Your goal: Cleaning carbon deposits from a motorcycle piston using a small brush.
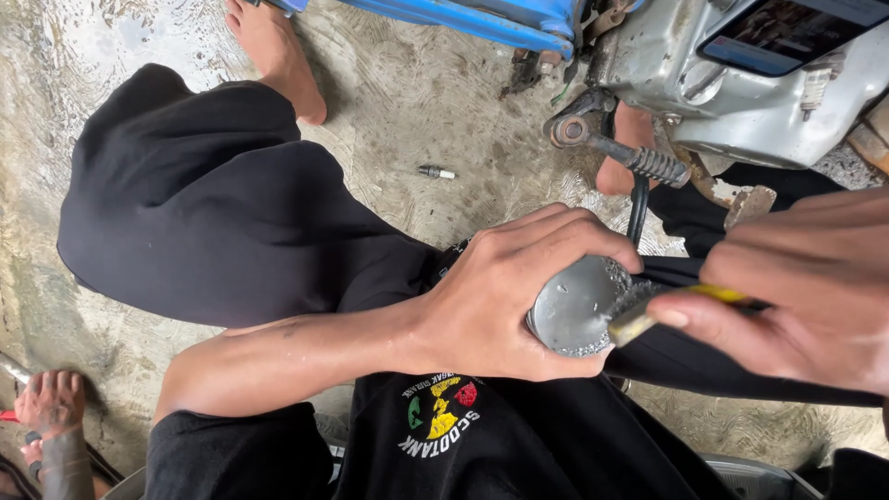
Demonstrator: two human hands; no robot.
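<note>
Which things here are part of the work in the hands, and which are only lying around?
In use:
- left hand gripping the round metal part
- right hand holding a yellow-handled brush against its face

Lying about:
- spark plug on the concrete floor
- motorcycle engine, with kick lever, untouched

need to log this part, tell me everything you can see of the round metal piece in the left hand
The round metal piece is a dull grey, flat-topped disc face, likely a piston crown, speckled with wet grit. The left hand wraps its rim, fingers over the top, thumb beneath, tilting the face toward the camera above the person's lap. A yellow-handled brush, held by the right hand, touches its right edge. Its sides are hidden.
</note>
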